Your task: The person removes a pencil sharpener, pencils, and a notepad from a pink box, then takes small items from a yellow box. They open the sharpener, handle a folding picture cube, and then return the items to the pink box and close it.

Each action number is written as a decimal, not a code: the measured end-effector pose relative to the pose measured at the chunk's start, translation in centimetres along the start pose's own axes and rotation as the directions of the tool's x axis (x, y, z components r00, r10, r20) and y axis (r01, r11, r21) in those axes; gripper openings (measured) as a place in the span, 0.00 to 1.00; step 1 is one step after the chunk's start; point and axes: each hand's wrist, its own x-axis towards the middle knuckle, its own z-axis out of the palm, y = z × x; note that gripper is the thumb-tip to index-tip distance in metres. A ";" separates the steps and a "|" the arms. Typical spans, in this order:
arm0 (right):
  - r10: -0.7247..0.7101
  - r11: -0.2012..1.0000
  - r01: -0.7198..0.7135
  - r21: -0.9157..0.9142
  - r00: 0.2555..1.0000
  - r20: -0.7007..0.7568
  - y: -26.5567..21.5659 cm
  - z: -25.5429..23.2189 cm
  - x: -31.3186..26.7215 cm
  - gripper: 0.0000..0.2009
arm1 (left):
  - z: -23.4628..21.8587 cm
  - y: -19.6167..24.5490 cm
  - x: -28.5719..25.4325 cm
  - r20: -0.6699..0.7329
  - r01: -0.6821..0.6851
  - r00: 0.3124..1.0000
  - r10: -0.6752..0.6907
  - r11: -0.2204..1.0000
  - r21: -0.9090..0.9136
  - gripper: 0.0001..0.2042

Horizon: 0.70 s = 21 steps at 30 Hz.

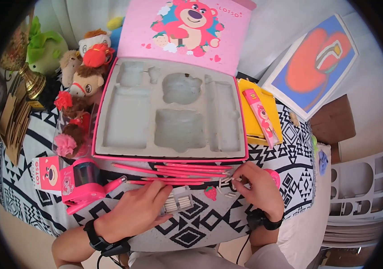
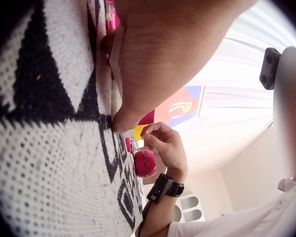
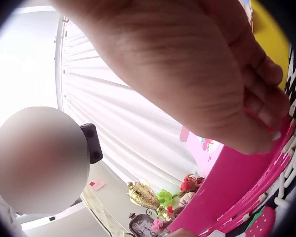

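Observation:
My left hand grips the left side of a small clear tray, fingers at its far edge and thumb at its near edge. Short white sticks lie in that tray. Over several loose white sticks on the cloth, my right hand has thumb and fingertips together. In the right wrist view a small white tip shows pinched in that hand. A strawberry-shaped piece lies between the hands, and pink pencils lie beyond them.
A pink box with a moulded grey insert stands open behind the pencils. To the left are a pink sharpener, a small card box and plush toys. A pink narrow box lies on yellow packaging at right.

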 end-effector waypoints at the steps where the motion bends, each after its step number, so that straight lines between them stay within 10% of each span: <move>1: 0.029 0.999 -0.028 0.018 0.999 -0.044 -0.7 -0.1 0.1 0.07 | -0.1 0.0 0.1 0.006 -0.007 1.000 0.007 1.000 -0.004 0.30; 9: -0.408 0.903 0.417 0.100 0.908 -0.097 -4.1 5.8 1.6 0.10 | -0.1 0.0 -0.1 -0.016 -0.025 1.000 0.025 1.000 0.002 0.29; 21: -0.431 0.900 0.429 -0.076 0.902 -0.022 -4.6 6.7 2.2 0.11 | 0.1 -0.1 -0.2 -0.010 -0.021 1.000 0.020 1.000 -0.003 0.30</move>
